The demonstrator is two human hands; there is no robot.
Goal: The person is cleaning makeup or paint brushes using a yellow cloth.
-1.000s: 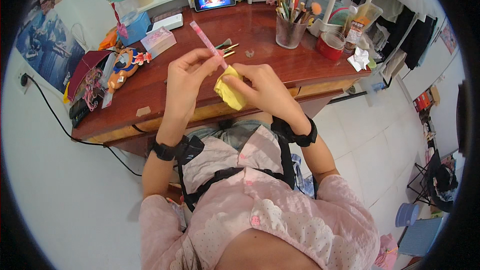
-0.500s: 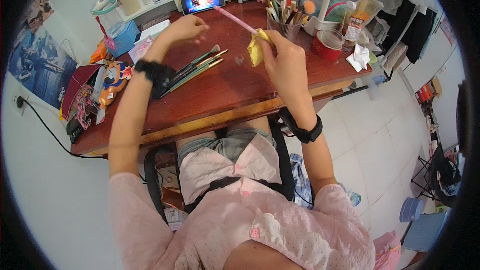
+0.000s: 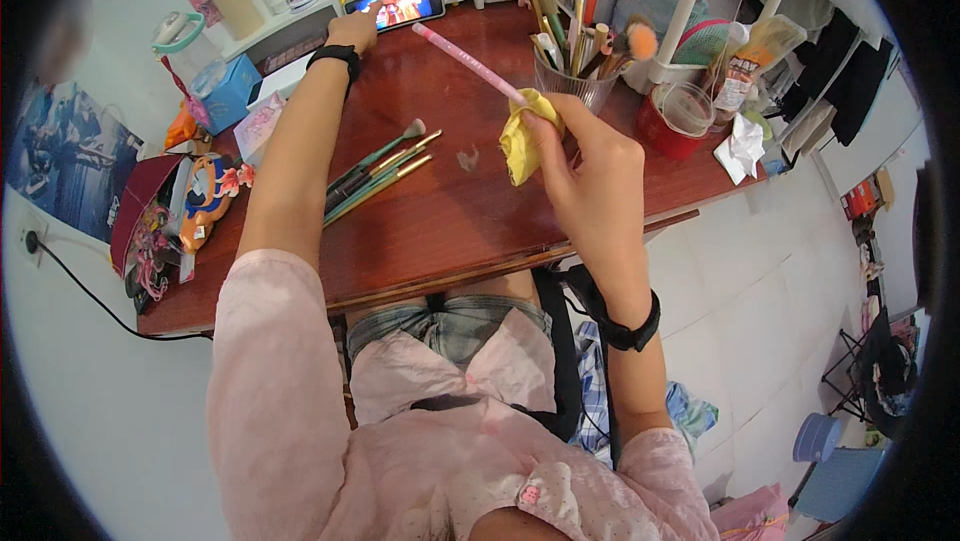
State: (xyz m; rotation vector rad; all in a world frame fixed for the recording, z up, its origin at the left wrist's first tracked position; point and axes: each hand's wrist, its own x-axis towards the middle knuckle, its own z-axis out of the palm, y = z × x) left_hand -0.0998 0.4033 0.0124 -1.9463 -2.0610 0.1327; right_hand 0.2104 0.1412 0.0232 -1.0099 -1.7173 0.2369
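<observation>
My right hand (image 3: 590, 156) is closed on a crumpled yellow cloth (image 3: 522, 146) above the desk's front half. Out of the cloth a slim pink patterned stick (image 3: 465, 61) points up and left; its other end is hidden in the cloth and fingers. At the back of the desk my left hand (image 3: 352, 33) reaches the left end of a phone (image 3: 405, 5) with a lit, colourful screen. One finger is stretched out at the screen; the other fingers are partly hidden. Several makeup brushes (image 3: 385, 171) lie side by side, right of my left forearm.
A clear cup (image 3: 575, 89) of brushes stands at the back right, beside a red jar (image 3: 672, 121) and a white crumpled tissue (image 3: 740, 148). Left of my arm are a blue box (image 3: 228, 91), an orange plush toy (image 3: 205, 203) and a dark red pouch (image 3: 150, 191).
My left hand has moved forward from above the desk to the phone. My right hand, with the cloth and pink stick, sits slightly lower and further right in view.
</observation>
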